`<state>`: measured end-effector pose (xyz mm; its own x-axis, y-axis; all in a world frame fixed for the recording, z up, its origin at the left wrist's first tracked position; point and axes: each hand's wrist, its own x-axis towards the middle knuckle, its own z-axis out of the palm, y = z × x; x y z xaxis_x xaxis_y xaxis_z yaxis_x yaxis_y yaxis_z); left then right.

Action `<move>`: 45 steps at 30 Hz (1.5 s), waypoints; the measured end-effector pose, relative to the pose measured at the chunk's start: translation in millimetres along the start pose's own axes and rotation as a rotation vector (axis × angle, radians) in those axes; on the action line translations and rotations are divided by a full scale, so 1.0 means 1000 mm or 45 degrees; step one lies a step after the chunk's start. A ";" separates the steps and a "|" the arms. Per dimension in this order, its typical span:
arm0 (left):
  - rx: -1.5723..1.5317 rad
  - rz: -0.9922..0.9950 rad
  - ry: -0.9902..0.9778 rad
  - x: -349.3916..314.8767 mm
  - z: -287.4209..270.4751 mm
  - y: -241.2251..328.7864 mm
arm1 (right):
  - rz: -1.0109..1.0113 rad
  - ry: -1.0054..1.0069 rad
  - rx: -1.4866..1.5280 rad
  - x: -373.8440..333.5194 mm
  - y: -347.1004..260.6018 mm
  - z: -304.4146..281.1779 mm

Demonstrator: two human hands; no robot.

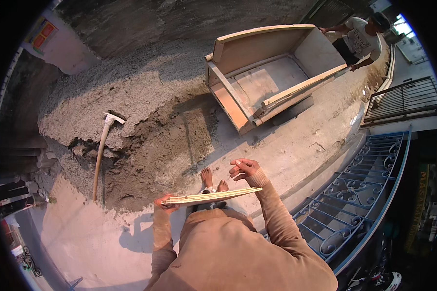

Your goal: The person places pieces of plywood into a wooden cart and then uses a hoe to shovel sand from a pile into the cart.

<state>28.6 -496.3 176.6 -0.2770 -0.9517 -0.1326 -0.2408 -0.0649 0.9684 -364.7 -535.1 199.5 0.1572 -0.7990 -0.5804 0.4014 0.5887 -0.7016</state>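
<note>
A wooden board [213,196], seen nearly edge-on with pale layered edges, lies crosswise in front of my body. My left hand [166,203] is closed around its left end. Just beyond the board's right end is my right hand [244,169], fingers loosely bent and apart, holding nothing; its wrist is close to the board's tip. Farther ahead, a wooden cart [277,104] stands tilted on a wheel, its box bare inside. A co-worker [361,41] in a light T-shirt and dark cap grips the cart's far end with both hands.
A large heap of grey sand [131,97] lies left of the cart, darker where dug. Against it leans a hoe [101,155] with a wooden handle. My bare feet [207,179] are on the pale pavement beside the heap. A blue metal railing [354,194] runs along the right.
</note>
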 end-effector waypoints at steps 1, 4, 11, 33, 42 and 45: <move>0.005 -0.012 0.010 -0.010 0.005 0.002 | 0.013 -0.010 0.002 -0.005 0.000 -0.001; -0.129 0.252 0.003 -0.033 0.004 -0.002 | -0.166 -0.194 0.060 -0.017 0.003 0.002; -0.005 0.313 0.098 -0.063 -0.042 -0.017 | -0.320 -0.921 0.092 -0.058 -0.020 0.062; -0.487 -0.254 0.934 -0.241 -0.227 -0.041 | 0.218 0.159 0.089 0.027 0.110 0.272; -0.530 -0.328 0.775 -0.179 -0.182 -0.013 | 0.165 0.690 0.371 0.058 0.071 0.206; -0.474 -0.288 0.652 -0.171 -0.172 -0.019 | 0.032 0.926 0.261 0.059 0.048 0.190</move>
<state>240.4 -384.1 217.2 0.2409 -0.9188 -0.3126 0.1215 -0.2910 0.9490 -164.9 -577.3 210.5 -0.4379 -0.4614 -0.7716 0.5763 0.5147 -0.6348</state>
